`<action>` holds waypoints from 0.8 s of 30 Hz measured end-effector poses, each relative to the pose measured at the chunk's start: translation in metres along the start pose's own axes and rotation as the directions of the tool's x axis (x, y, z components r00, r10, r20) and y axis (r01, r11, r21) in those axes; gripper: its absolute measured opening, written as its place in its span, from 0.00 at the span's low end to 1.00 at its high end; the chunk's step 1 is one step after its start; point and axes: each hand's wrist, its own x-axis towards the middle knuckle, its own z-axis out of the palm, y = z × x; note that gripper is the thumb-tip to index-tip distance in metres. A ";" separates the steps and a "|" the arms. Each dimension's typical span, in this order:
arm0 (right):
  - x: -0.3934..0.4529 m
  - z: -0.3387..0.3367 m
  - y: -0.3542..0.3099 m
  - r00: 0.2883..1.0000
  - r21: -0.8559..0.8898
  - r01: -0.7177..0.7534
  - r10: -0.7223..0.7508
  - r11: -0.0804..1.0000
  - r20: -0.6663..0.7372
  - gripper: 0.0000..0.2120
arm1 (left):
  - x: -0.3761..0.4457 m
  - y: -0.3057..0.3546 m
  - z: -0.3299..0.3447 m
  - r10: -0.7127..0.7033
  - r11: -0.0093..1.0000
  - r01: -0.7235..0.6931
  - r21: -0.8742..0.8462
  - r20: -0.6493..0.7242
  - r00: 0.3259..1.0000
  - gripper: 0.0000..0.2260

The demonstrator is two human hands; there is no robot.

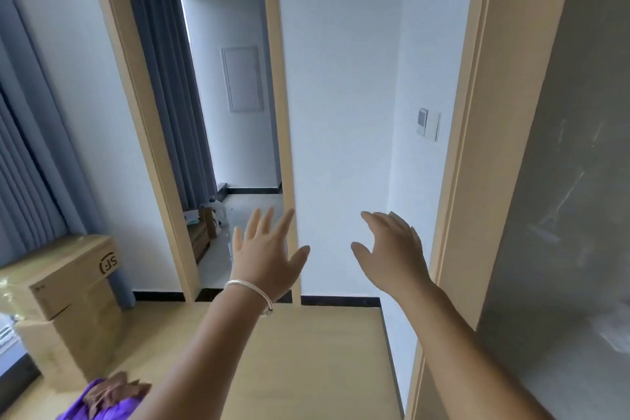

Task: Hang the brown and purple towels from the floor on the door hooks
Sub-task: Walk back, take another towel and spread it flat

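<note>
Now both arms are stretched forward, left hand (264, 251) and right hand (392, 251) spread empty; towels (102, 399) are left on the floor (306, 368).

The floor (306, 361) is pale wood-look board, running from the near edge to a white wall with a black skirting strip along its foot. At the bottom left, on the floor, lies a purple towel (102, 409), bunched up, with a brown towel (112, 390) crumpled on top of it; both are partly cut off by the frame edge. Just behind them, against the left wall beside the grey curtain, stand cardboard boxes (68, 300), one stacked on another, the upper one printed with a dark logo. Through the doorway the floor turns to light glossy tile (235, 215), where a low wooden crate (201, 235) stands by the curtain.
</note>
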 end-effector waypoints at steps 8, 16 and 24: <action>-0.022 0.065 0.028 0.984 0.117 -0.125 0.108 0.985 0.139 0.25 | -0.014 0.002 0.069 -0.016 1.000 0.016 0.001 0.201 0.980 0.33; 0.078 0.099 0.040 0.977 0.100 -0.112 0.091 0.989 0.193 0.26 | 0.077 -0.027 0.118 -0.027 0.998 0.043 -0.052 0.273 0.962 0.33; 0.206 0.157 0.029 0.963 0.114 -0.101 0.068 0.988 0.260 0.27 | 0.196 -0.085 0.160 -0.074 0.988 0.113 -0.107 0.317 0.946 0.33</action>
